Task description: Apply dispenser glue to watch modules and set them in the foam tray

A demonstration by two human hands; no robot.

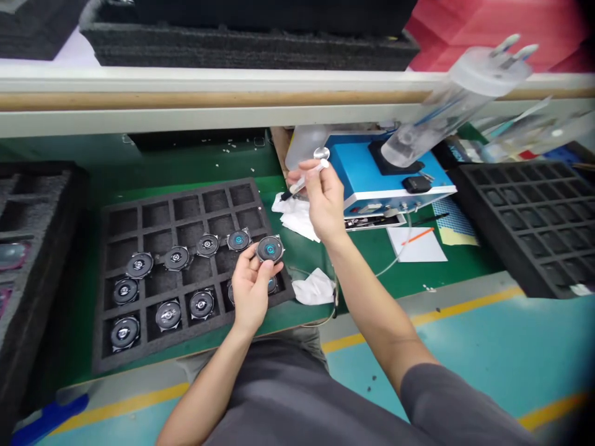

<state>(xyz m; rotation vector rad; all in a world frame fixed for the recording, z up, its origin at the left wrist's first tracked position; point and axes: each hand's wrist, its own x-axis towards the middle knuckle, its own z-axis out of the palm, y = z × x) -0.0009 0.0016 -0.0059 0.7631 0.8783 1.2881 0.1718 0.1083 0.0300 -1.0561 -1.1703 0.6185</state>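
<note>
My left hand (252, 288) is closed on a round black watch-like part (270, 249) with a blue ring at its centre, held above the right edge of a dark foam tray (155, 214). Similar round parts, such as the ones at the tray's front left (125, 332) and upper right (238, 239), rest in or across its pockets. Raised farther back, my right hand (325, 198) grips a slim white pen-like tool (304, 179) with a dark end pointing down to the left. A shiny round disc (321, 153) shows just behind those fingers; whether they touch it I cannot tell.
Behind my right hand stands a blue box-shaped device (357, 167) with a tilted clear cylinder (432, 118) on top. White wipes (314, 287) lie beside the tray. Another foam tray (534, 217) is at the right. A shelf edge (209, 118) runs across the back.
</note>
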